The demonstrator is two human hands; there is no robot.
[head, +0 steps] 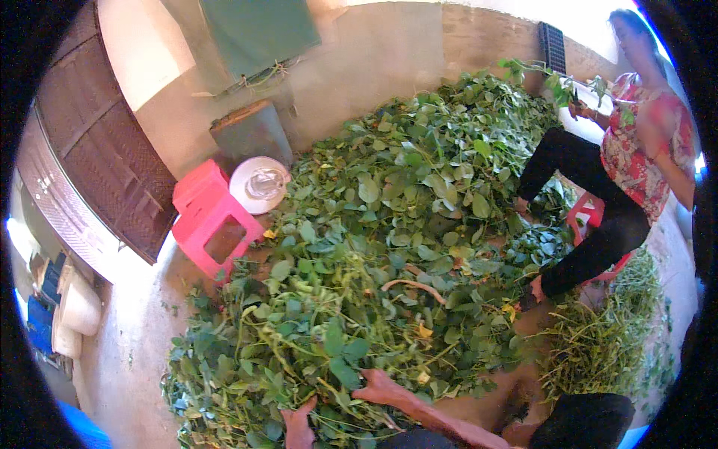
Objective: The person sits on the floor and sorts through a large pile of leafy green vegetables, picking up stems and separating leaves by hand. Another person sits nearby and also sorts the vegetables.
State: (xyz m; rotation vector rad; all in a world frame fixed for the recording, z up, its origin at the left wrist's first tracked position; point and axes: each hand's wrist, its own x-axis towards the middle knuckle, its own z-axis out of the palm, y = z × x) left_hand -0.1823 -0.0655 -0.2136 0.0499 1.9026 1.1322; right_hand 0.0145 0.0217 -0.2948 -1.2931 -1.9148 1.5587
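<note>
A large heap of leafy green vine cuttings (pixel 392 224) spreads across the floor before me. At the bottom of the view, my left hand (pixel 300 424) reaches into the near side of the heap, its fingertips among stems and leaves. To its right is my right hand (pixel 373 387), thumb and fingers at a stem below a sprig of dark green leaves (pixel 342 351). The foliage hides part of the fingers of both hands, so a firm hold cannot be made out. A bare curved stem or root (pixel 415 286) lies on the heap beyond my right hand.
Red plastic stools (pixel 207 224) and a pale hat (pixel 259 185) are at the heap's left edge. At the right, another person (pixel 645 140) sits on a red stool, holding a leafy vine. A pile of thin green stems (pixel 594 342) lies near that person's feet. Pale buckets (pixel 78 300) stand far left.
</note>
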